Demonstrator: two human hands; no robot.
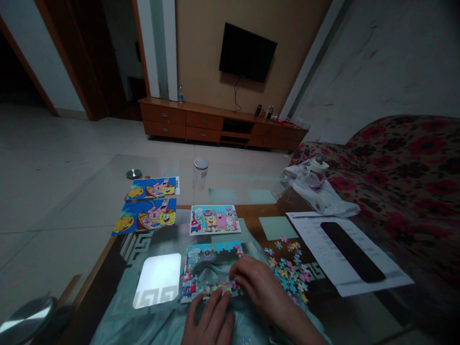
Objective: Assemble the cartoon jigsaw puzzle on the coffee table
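left hand (209, 320) loosely spread at the partial puzzle (189, 281), right hand (253, 278) narrow at its right side, hold unclear

The tabletop (163, 242) was smooth, reflective glass over a brown wooden frame (251, 213); the jigsaw pieces (292, 277) looked like printed cardboard, and the picture card (214, 220) like smooth printed paper; the jar (200, 179) was clear, with a silvery, metal-looking lid (201, 163); the bag (334, 196) was thin, crinkled, translucent plastic; the sheet (327, 254) was white paper; the round disc (134, 173) shone like polished metal; patterned cloth covered the sofa (413, 143); the low cabinet (204, 123) was reddish-brown wood; the floor (72, 182) was smooth, faintly glossy tile.
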